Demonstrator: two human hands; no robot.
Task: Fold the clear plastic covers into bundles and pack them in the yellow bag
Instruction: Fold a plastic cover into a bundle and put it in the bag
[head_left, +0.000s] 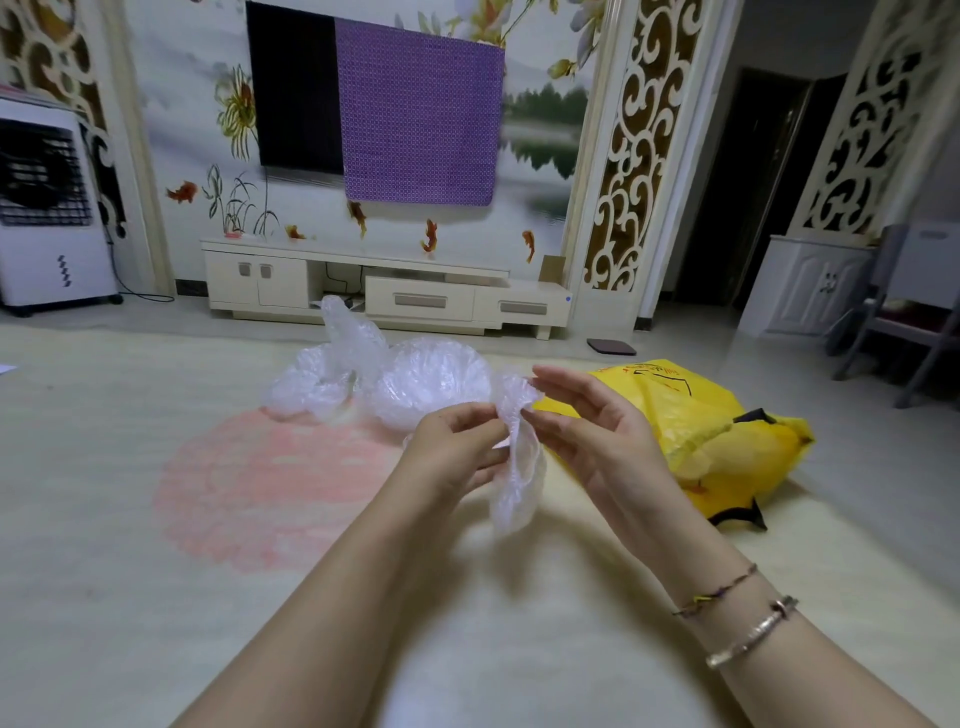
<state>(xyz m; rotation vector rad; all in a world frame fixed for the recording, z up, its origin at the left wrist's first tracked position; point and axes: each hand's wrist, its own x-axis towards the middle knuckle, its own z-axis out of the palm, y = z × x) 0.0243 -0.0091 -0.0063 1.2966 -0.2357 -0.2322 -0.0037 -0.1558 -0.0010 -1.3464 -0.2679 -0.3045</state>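
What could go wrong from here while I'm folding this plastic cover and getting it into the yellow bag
The clear cover hangs loose between your left hand and right hand, pinched only near its top, so the thin film could slip or spring open before it makes a bundle. The yellow bag lies slumped on the floor with no mouth visibly open, so packing may need a free hand. The pile of covers is loose and could scatter if brushed.

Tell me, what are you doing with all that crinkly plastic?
A person is folding a clear plastic cover held up between both hands: the left hand pinches it and the right hand holds its other edge. More clear covers lie heaped on the floor beyond. The yellow bag waits on the right.
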